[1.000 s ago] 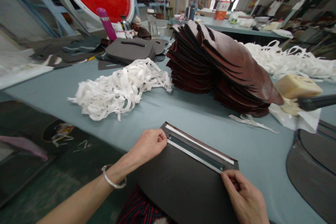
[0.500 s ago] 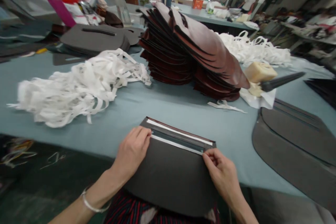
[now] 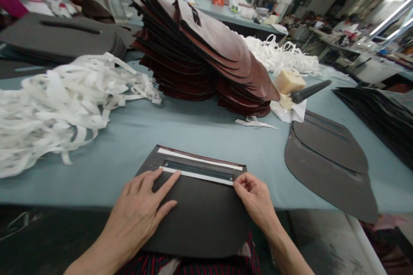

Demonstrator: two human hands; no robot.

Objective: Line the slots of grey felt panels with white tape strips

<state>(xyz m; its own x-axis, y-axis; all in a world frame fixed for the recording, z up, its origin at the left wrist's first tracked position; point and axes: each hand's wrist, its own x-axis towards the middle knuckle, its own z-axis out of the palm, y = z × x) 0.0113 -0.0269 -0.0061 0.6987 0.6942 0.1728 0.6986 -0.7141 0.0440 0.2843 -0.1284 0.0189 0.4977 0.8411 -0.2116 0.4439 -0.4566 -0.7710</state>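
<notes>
A dark grey bag panel [image 3: 200,219] lies at the table's front edge, its lower part over my lap. Near its far end is a long slot, with one white strip beyond it and another white tape strip [image 3: 206,177] along its near side. My left hand [image 3: 138,202] rests on the panel with fingers spread, the fingertips touching the left part of the near strip. At the strip's right end, my right hand [image 3: 254,195] pinches the tape between thumb and forefinger, its other fingers curled.
A stack of brown leather pieces [image 3: 206,56] stands behind the panel. White tape heaps [image 3: 64,99] lie at left and at back right [image 3: 280,53]. On the right are a yellowish block [image 3: 289,81], a dark handle [image 3: 311,91], grey panels [image 3: 325,159] and a black stack [image 3: 380,116].
My left hand has gone from pinching the strip's left end to lying spread with fingertips on it. My right hand still pinches the right end. The view has shifted to the right.
</notes>
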